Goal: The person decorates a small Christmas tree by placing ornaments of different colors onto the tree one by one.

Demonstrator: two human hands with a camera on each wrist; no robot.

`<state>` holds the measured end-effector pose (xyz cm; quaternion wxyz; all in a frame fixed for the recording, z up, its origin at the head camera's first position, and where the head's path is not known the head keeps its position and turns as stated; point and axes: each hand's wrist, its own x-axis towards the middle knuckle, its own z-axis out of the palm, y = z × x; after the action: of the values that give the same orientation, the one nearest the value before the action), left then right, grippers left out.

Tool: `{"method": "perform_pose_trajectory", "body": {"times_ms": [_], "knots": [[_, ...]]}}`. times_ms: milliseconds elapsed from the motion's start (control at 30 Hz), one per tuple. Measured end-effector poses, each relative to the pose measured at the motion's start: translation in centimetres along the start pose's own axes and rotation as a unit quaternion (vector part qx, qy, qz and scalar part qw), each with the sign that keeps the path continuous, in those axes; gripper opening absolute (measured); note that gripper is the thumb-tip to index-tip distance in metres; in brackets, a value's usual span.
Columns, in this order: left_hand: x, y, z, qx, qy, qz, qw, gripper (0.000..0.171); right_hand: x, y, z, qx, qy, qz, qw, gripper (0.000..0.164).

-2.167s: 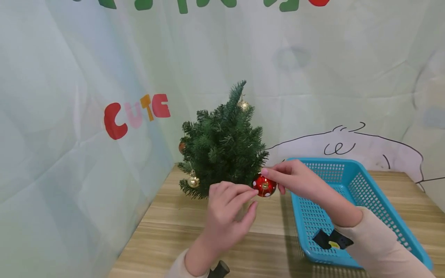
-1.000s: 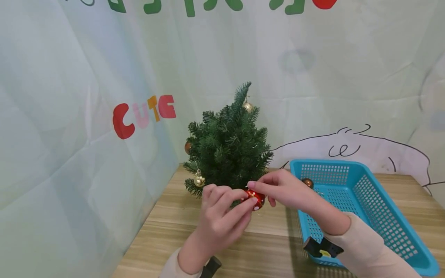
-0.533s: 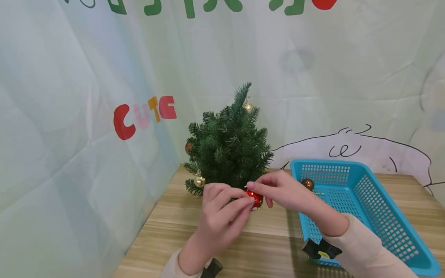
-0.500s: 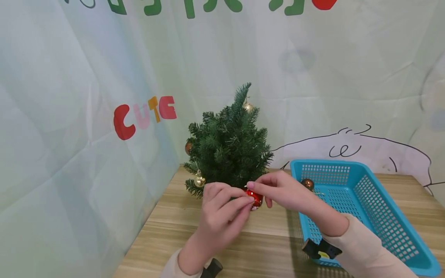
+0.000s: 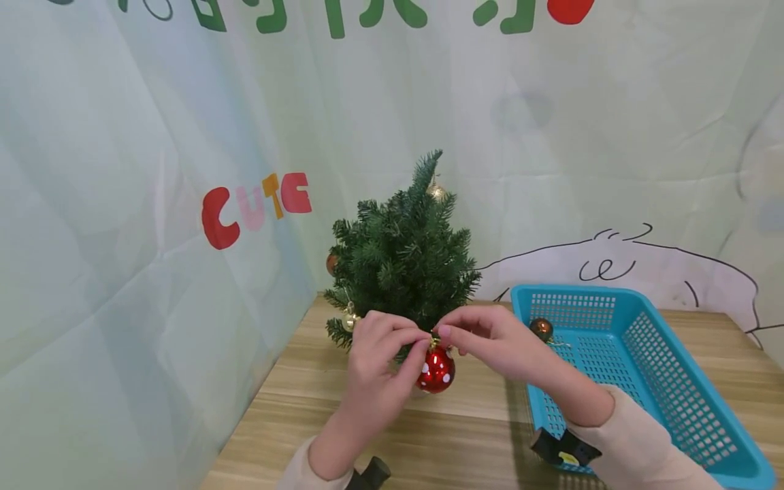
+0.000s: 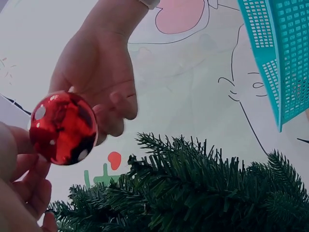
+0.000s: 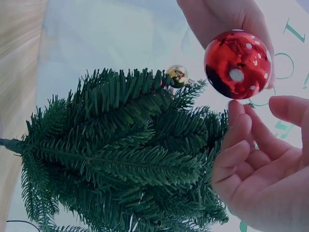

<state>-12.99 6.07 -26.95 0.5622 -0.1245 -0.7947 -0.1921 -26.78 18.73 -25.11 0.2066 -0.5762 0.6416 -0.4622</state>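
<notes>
A shiny red Christmas ball point(image 5: 436, 373) with white dots hangs upright below both hands, before the lower branches of a small green Christmas tree point(image 5: 398, 262). My left hand point(image 5: 381, 357) pinches it near the gold cap between thumb and fingers. The right hand point(image 5: 499, 340) holds thumb and forefinger together at the top of the cap; any thread there is too small to make out. Both wrist views show the same ball, the left wrist's ball point(image 6: 63, 128) and the right wrist's ball point(image 7: 238, 65), apart from the branches.
A blue plastic basket point(image 5: 643, 306) stands on the wooden table point(image 5: 465, 435) at the right, with a brown ball point(image 5: 542, 329) inside. Gold balls point(image 5: 350, 320) and a brown ornament point(image 5: 331, 264) hang on the tree. A printed cloth point(image 5: 263, 109) surrounds the table.
The red ball has moved down and left and turned upright, its cap now on top. The left fingers have shifted from its side to the cap. The right hand stays at its top.
</notes>
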Motion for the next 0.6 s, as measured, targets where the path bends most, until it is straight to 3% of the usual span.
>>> {"method": "perform_pose_trajectory", "body": {"times_ms": [233, 433, 600], "knots": [[0.3, -0.3, -0.2, -0.002, 0.014, -0.059, 0.9982, 0.007, 0.2, -0.4, 0.8, 0.026, 0.032, -0.12, 0.992, 0.016], [1.0, -0.3, -0.9, -0.012, 0.024, -0.13, 0.9911, 0.008, 1.0, -1.1, 1.3, 0.007, 0.079, -0.124, 0.989, 0.012], [1.7, -0.2, -1.4, -0.006, 0.028, -0.161, 0.9865, 0.009, 1.9, -1.9, 1.5, 0.015, 0.103, -0.108, 0.989, 0.01]]}}
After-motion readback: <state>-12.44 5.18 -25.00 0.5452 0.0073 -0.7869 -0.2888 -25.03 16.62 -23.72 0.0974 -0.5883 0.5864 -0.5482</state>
